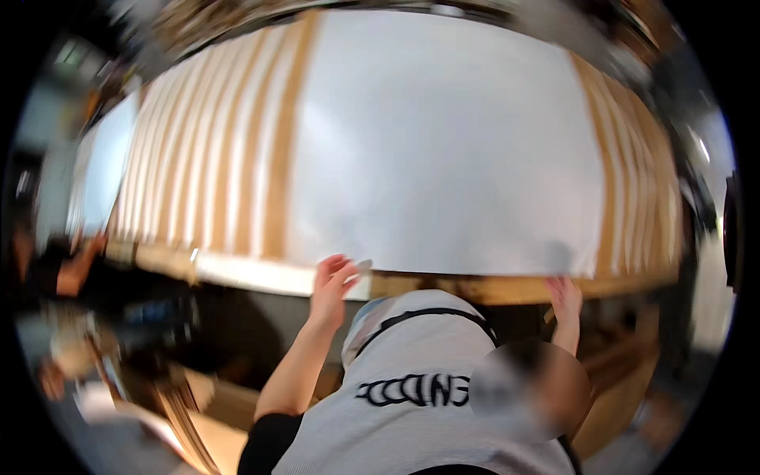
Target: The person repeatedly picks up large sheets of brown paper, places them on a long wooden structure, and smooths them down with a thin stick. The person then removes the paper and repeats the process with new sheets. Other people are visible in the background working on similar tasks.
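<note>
A large white sheet (pixel 451 150) lies flat across the table before me. At its near edge, left of centre, my left hand (pixel 332 279) is raised with its fingers slightly curled and apart. A small grey shape (pixel 364 265) shows beside those fingertips; whether it is a thing or a shadow I cannot tell. My right hand (pixel 564 297) reaches up to the sheet's near edge on the right, fingers stretched out and fingertips touching or just below the edge. Brown and white bands (pixel 229 142) run beside the sheet on the left, and similar bands (pixel 629 174) on the right.
The table's wooden front edge (pixel 475 290) runs close to my body. Another person's arm (pixel 75 269) reaches the table at the far left, near a second white panel (pixel 107 170). Brown boards (pixel 210 427) stand below at the lower left. Much of the surroundings is blurred.
</note>
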A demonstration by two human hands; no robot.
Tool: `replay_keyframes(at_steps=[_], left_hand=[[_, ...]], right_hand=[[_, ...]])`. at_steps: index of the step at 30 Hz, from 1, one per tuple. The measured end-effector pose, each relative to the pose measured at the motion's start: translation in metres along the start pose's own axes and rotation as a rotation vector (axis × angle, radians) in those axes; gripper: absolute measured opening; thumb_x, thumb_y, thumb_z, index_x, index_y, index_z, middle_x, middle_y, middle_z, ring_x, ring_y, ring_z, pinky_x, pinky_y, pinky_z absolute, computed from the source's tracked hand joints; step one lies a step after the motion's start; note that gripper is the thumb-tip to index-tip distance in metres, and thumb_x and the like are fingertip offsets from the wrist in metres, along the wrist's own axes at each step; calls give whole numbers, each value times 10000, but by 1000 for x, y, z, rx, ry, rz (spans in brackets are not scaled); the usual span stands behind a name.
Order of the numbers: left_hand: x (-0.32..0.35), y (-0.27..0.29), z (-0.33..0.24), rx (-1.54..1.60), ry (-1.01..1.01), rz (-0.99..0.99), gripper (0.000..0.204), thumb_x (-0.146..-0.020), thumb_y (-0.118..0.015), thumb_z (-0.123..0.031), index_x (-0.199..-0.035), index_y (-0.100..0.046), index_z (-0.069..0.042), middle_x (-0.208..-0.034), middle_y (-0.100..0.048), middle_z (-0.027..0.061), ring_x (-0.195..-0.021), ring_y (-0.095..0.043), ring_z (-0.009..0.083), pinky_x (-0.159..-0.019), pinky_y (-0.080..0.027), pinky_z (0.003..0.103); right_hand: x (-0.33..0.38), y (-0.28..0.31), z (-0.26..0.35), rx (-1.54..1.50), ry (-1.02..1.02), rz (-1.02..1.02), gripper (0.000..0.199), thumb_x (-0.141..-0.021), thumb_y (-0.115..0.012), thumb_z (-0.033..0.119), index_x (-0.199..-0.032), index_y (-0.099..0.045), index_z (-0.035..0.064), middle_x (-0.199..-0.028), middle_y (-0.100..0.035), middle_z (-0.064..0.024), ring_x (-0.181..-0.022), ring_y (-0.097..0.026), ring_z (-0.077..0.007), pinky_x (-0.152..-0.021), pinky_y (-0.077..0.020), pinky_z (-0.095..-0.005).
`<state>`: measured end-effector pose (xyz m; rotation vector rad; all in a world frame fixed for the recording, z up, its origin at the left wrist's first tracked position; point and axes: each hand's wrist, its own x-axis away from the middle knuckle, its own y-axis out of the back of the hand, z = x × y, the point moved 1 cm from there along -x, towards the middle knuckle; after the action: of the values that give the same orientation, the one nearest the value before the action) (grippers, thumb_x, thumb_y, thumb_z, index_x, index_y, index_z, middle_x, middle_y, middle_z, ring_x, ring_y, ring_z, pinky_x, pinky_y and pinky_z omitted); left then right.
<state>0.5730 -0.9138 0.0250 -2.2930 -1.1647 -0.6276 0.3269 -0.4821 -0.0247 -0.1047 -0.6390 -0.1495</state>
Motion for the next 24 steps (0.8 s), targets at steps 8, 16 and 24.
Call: replay_keyframes(at_steps=[8, 16, 24], left_hand=[[-33, 33, -9, 472, 387, -200, 596, -783, -528, -189, -1197, -204, 90, -1191, -322, 257, -1119, -366, 362, -963, -317, 440], [-38, 44, 12, 608, 338, -138, 533, -788, -509, -179, -1179, -240, 65, -1147, -380, 205, -1066, -413, 315, -933, -332, 425], [-41, 30, 5, 525, 400, -147, 398, -799, -491, -170, -1102, -335, 38, -1109, -403, 183, -1013, -434, 297, -896, -362, 420]], right_hand=[[-16, 15, 7, 203, -215, -20, 312, -896, -386, 233, -1030, -453, -41, -938, -585, -197, -798, -622, -242, -279, -300, -187], [-16, 40, 29, 529, -251, -25, 240, -856, -427, 269, -935, -516, 60, -665, -553, -97, -398, -448, -171, -272, -298, -244], [-55, 48, 334, 922, 800, -96, 367, -905, -367, 339, -1056, -488, 27, -831, -459, -33, -784, -441, -155, -718, -368, -277]])
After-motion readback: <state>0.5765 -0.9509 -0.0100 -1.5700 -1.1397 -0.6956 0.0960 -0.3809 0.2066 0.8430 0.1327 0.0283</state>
